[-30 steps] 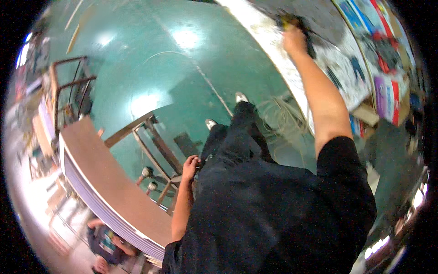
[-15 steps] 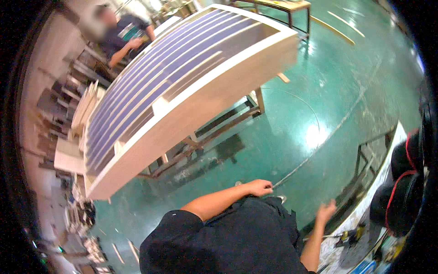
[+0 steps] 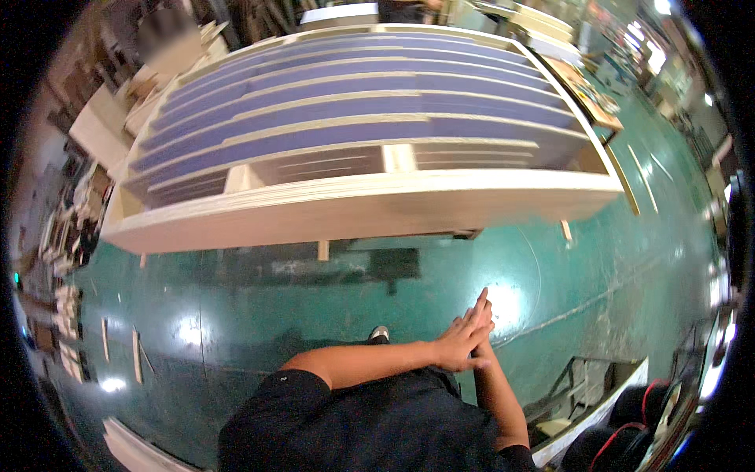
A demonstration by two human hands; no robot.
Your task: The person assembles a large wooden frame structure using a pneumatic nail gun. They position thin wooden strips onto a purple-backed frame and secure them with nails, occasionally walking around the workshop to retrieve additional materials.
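1. Left hand (image 3: 454, 348): open, fingers extended, empty; overlaps right hand (image 3: 486, 321).
2. Right hand: partly covered; opening and contents cannot be determined.
3. Wooden frame (image 3: 370, 211): positioned ahead of both hands, apart from them, raised above green floor (image 3: 259, 315).

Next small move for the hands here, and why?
I'd probably part the hands first: the left hand overlaps the right hand in front of the body, so neither looks free to work. No tool is visible in them, though the overlap hides part of the right. Neither touches the slatted wooden frame ahead.
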